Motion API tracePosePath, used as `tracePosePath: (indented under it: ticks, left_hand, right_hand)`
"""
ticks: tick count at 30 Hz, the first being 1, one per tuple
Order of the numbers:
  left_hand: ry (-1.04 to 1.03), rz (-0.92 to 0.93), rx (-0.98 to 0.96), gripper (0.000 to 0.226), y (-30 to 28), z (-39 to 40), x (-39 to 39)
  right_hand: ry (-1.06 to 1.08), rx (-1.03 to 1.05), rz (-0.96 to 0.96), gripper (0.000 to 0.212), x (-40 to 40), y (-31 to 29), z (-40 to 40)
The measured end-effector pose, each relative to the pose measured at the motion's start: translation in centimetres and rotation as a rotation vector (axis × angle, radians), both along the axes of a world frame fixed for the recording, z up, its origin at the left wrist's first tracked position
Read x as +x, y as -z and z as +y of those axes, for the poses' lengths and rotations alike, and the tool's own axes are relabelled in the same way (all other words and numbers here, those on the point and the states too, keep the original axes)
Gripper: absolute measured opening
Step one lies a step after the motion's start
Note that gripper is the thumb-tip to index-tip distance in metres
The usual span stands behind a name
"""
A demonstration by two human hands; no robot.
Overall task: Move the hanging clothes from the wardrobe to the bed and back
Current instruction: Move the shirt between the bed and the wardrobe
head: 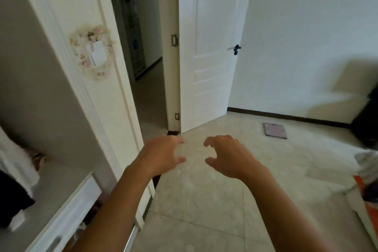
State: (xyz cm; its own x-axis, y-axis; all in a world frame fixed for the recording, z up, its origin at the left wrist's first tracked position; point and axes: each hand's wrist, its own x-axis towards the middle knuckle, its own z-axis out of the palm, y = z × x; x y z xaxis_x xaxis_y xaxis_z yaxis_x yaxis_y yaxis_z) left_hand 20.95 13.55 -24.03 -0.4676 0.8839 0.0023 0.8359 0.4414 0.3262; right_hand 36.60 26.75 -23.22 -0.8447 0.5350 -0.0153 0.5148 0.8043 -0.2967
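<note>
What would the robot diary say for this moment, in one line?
left hand: empty, fingers loosely curled | right hand: empty, same | clothes: dark garment at left edge | door: open

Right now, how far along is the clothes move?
Done: cannot tell; no finished transfer shows. In hand: nothing. The left hand and right hand hang over the tiled floor with fingers loosely curled, empty. Left: dark and white garments show in the wardrobe at the left edge; a pile of clothes lies at the right edge, so carrying remains.
</note>
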Motion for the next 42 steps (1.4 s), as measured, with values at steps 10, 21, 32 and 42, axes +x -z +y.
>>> tracePosePath:
  ticks: [10,21,32,42]
  left_hand:
    - [0.303,-0.027,0.021,0.052,0.9,16.5,19.3]
    - [0.656,0.007,-0.04,0.06,3.3,30.5,43.2]
    - [0.963,-0.028,-0.064,0.059,5.6,43.8,58.2]
    - [1.224,-0.106,-0.082,0.058,5.5,60.2,67.7]
  right_hand:
    - [0.406,-0.02,-0.026,0.045,24.1,2.1,8.9]
    - [0.77,0.015,0.016,0.045,48.8,2.6,16.1]
    - [1.075,0.001,-0.012,0.029,62.1,4.7,23.2]
    - [1.295,0.015,-0.041,0.028,69.1,5.0,35.1]
